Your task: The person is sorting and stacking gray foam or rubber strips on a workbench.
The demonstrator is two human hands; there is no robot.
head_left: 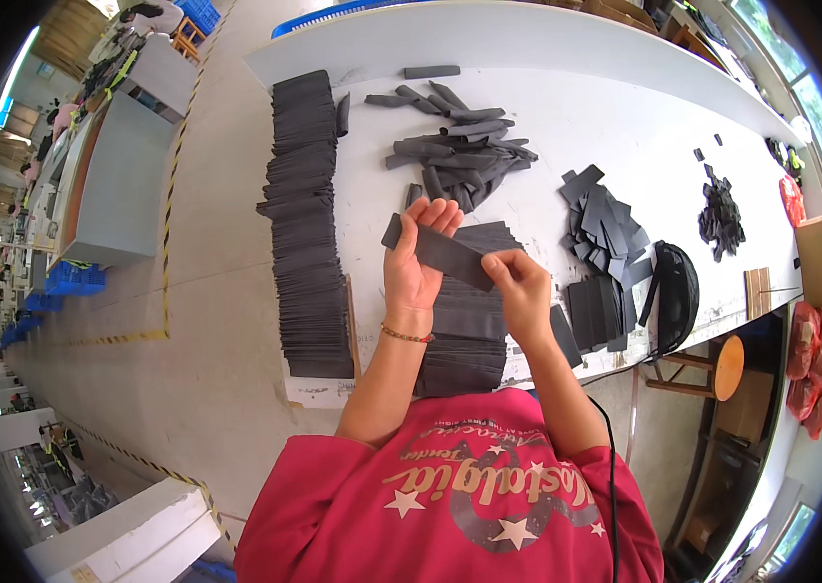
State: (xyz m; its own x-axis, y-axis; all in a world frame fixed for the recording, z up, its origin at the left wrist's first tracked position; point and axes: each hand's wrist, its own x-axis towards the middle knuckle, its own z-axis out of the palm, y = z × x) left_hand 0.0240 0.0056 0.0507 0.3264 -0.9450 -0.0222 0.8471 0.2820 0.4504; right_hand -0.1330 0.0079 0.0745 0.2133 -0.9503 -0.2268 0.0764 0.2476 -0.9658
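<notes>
A flat, dark grey rectangular strip (450, 257), seemingly fabric, is stretched between my hands above the table. My left hand (413, 272), palm up, grips it near its left end, with the thumb over it and the fingers behind. At the strip's right end, my right hand (522, 291) pinches a corner between thumb and fingers. Beneath my hands lies a stack of similar dark strips (464, 340), partly hidden by my forearms. To its left runs a long, tightly packed row of dark pieces (304, 223). Rolled or folded dark pieces (464, 151) form a loose heap beyond.
Right of my hands, loose flat strips (605, 223) lie beside a black mesh-like bag (673, 296). Small dark scraps (720, 219) are farther right. A raised board (527, 44) edges the far side of the white table (625, 112). A wooden stool (727, 367) stands at the right.
</notes>
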